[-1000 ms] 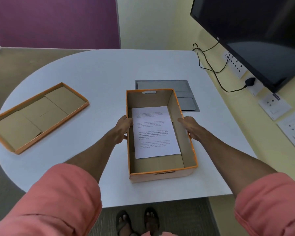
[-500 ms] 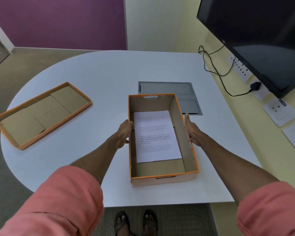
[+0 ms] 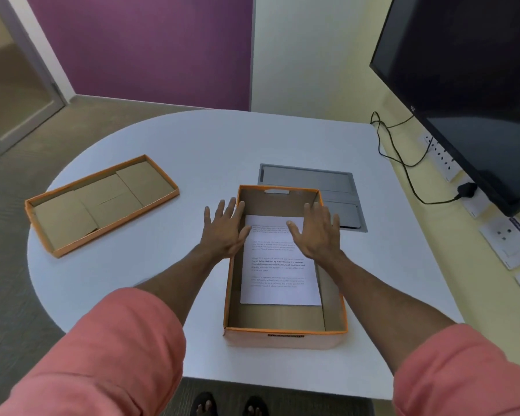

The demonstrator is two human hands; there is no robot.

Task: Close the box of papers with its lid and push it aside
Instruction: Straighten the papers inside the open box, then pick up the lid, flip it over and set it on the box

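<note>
An open orange cardboard box [image 3: 284,337] stands near the table's front edge, with a printed white paper [image 3: 279,274] lying flat inside. Its orange lid [image 3: 102,202] lies upside down on the table, well to the left of the box. My left hand [image 3: 224,232] hovers flat over the box's left wall, fingers spread, holding nothing. My right hand [image 3: 317,232] hovers flat above the far right part of the box, fingers apart and empty, covering the paper's top right corner.
The round white table [image 3: 192,145] has a grey floor-box panel [image 3: 327,181] set into it behind the box. A black monitor [image 3: 469,85] hangs on the yellow wall at right, with a black cable [image 3: 403,163] and sockets below.
Both hands have let go of the box's side walls and risen, now spread flat above its far half. The box and lid have stayed in place.
</note>
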